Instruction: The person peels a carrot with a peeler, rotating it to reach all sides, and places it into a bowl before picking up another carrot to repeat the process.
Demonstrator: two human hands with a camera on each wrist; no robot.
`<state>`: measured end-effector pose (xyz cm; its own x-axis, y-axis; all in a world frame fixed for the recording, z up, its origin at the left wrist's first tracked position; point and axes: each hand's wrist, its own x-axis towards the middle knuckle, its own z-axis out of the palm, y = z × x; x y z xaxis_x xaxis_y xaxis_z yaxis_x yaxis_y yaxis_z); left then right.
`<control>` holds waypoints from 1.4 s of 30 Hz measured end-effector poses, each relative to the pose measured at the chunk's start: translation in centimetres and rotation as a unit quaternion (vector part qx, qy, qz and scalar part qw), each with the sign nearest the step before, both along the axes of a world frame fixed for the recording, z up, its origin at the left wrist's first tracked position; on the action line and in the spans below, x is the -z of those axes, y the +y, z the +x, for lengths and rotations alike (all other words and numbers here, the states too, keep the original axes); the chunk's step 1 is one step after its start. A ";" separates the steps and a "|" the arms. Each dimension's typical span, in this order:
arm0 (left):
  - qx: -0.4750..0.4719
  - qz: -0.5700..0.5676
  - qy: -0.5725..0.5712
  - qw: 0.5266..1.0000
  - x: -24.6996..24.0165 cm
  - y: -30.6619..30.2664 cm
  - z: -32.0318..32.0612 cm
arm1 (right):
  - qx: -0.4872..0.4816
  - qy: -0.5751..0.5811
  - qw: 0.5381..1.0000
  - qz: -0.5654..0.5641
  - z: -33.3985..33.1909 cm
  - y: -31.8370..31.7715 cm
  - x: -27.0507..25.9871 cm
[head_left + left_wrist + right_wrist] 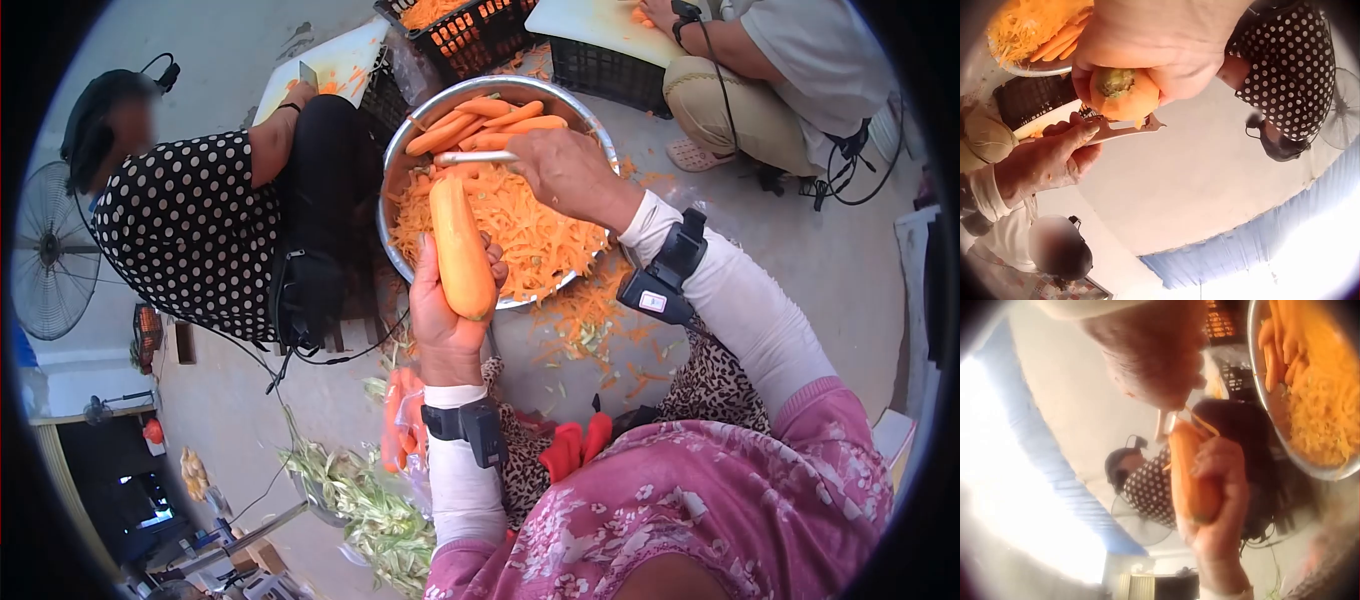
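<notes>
My left hand (447, 312) grips a thick peeled carrot (462, 250) over the near side of a metal basin (387, 220). In the left wrist view its stem end (1116, 81) is greenish brown. A pale peeler (478, 157) is held in my right hand (568, 172), just beyond the carrot's far end. The left wrist view has the peeler's head right beside the carrot. Thin orange strips hang near that end in the right wrist view. Under my hands the basin holds a heap of orange peelings (520, 220), with several peeled carrots (485, 122) at its far side.
A person in a dotted top (190, 220) sits at the left, cutting on a white board (335, 60). Another person works at a second board (590, 25), far right. Black crates (600, 75) stand beyond the basin. Peelings (580, 325) and corn husks (370, 490) litter the floor.
</notes>
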<state>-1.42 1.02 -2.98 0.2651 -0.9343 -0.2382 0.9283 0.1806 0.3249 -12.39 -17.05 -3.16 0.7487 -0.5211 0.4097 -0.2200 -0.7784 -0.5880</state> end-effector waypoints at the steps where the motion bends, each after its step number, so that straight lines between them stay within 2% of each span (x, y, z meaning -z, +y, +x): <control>1: -0.003 0.005 -0.015 1.000 -0.2 -0.1 0.0 | 0.047 0.058 0.997 -0.005 0.1 -0.5 0.3; 2: -0.009 0.011 -0.028 1.000 -0.2 -0.1 0.0 | 0.046 0.059 0.997 -0.004 0.0 -0.7 0.7; 4: -0.023 0.022 -0.021 0.999 0.0 0.1 0.6 | 0.054 -0.026 0.996 0.063 -0.4 -0.6 -0.7; 6: -0.036 0.036 -0.015 0.999 0.1 0.0 1.0 | 0.011 -0.045 0.996 0.079 -0.7 0.2 -1.8; 8: -0.086 0.053 0.031 0.994 0.1 -0.1 1.1 | -0.097 -0.082 0.979 0.161 -1.0 2.0 -2.7; 9: -0.086 0.054 0.031 0.994 0.0 -0.2 1.1 | -0.134 -0.056 0.969 0.200 -1.2 2.7 -2.8; 10: -0.116 0.074 0.017 0.990 -0.3 -0.3 1.0 | -0.135 -0.056 0.969 0.200 -1.5 3.3 -2.9; 11: -0.146 0.093 0.003 0.985 -0.4 -0.3 0.9 | -0.195 -0.040 0.963 0.183 -1.7 3.8 -2.9; 12: -0.146 0.093 0.002 0.985 0.0 -0.2 1.2 | -0.254 -0.024 0.952 0.166 -2.0 4.3 -2.9; 13: -0.101 0.066 0.007 0.993 0.7 0.1 1.7 | -0.277 -0.033 0.941 0.191 -2.4 4.8 -3.0; 14: -0.056 0.039 0.013 0.998 1.1 0.2 1.9 | -0.276 -0.033 0.941 0.191 -2.4 4.9 -2.8; 16: -0.057 0.047 0.013 0.997 -0.1 -0.1 1.2 | -0.251 -0.028 0.960 0.124 -2.4 5.1 -1.7; 17: -0.105 0.118 -0.012 0.987 -0.9 -0.1 0.6 | -0.249 -0.028 0.960 0.124 -2.3 5.1 -1.3; 18: -0.153 0.188 -0.038 0.970 -1.4 -0.2 0.2 | -0.205 -0.030 0.973 0.098 -1.9 4.9 -1.0; 19: -0.083 0.054 0.035 0.994 0.1 0.1 1.3 | -0.159 -0.032 0.984 0.070 -1.5 4.6 -0.8; 20: -0.080 0.053 0.034 0.995 0.4 0.2 1.3 | -0.157 -0.034 0.985 0.069 -1.0 4.1 -0.8; 22: -0.013 0.013 0.058 0.998 0.4 0.3 0.8 | -0.074 -0.058 0.996 0.009 0.0 2.4 -0.5; 24: -0.011 0.024 0.050 0.998 0.0 0.0 0.2 | -0.049 -0.089 0.994 -0.029 0.7 0.9 1.0; 26: 0.010 0.003 0.015 1.000 -0.4 -0.1 0.0 | 0.045 0.062 0.997 0.004 0.2 0.0 2.1; 27: 0.011 0.004 0.016 1.000 -0.4 -0.1 0.1 | 0.044 0.026 0.997 0.049 -0.1 0.0 1.7; 29: -0.043 0.048 -0.016 0.998 -0.2 -0.2 0.3 | 0.034 0.015 0.998 0.050 0.0 -0.2 1.2; 31: -0.057 0.049 -0.007 0.997 0.2 -0.1 0.9 | 0.021 0.001 0.998 0.056 0.0 0.4 -0.3; 33: -0.065 0.053 -0.002 0.996 0.0 0.0 1.3 | -0.135 -0.048 0.979 0.145 -1.1 2.8 -2.5; 34: -0.098 0.079 0.001 0.992 -0.4 -0.2 1.2 | -0.135 -0.048 0.979 0.145 -1.5 3.6 -2.7; 36: -0.131 0.105 0.003 0.986 -0.7 -0.3 1.2 | -0.236 -0.060 0.954 0.174 -2.1 4.9 -2.9; 38: -0.061 0.059 -0.007 0.996 -0.6 -0.1 1.2 | -0.220 -0.070 0.962 0.143 -2.3 5.4 -2.1; 40: -0.068 0.065 0.004 0.996 0.1 0.2 1.5 | -0.201 -0.078 0.970 0.114 -2.4 5.7 -1.3; 42: -0.086 0.069 0.024 0.994 0.7 0.2 1.7 | -0.154 -0.047 0.986 0.039 -2.0 5.2 -1.0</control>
<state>0.25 1.22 -3.63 0.4037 -0.8337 -0.3768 0.9024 0.2952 0.3138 -14.37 -11.82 -2.13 0.8367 -0.3077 0.4530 0.0788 -0.7510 -0.6556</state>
